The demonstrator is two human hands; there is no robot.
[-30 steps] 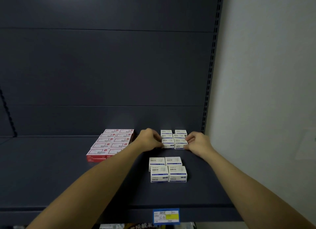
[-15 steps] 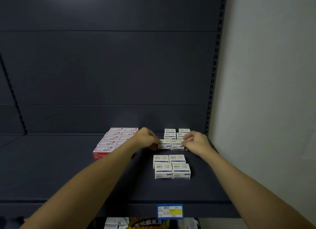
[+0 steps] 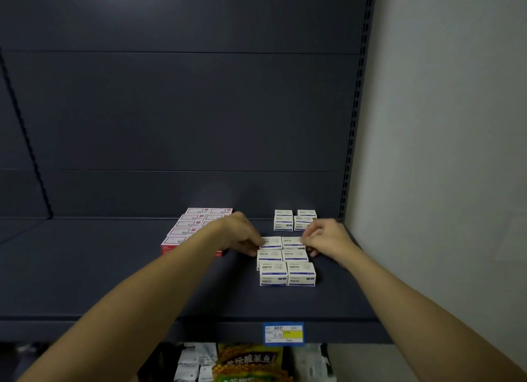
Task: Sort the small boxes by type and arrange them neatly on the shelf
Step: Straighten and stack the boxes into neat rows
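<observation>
Left hand (image 3: 241, 234): fingertips hidden against the left end of the white box pair (image 3: 282, 242); contact cannot be confirmed. Right hand (image 3: 326, 239): fingers curl over the pair's right end, covering that edge. Red boxes (image 3: 185, 233): the near right corner lies behind the left wrist and forearm. Print on all boxes too small to read. Rear white stack (image 3: 295, 220), beyond the right fingers, is partly screened by them. Price label (image 3: 283, 333): text illegible. Packets below (image 3: 248, 363) cut off by the lower edge.
</observation>
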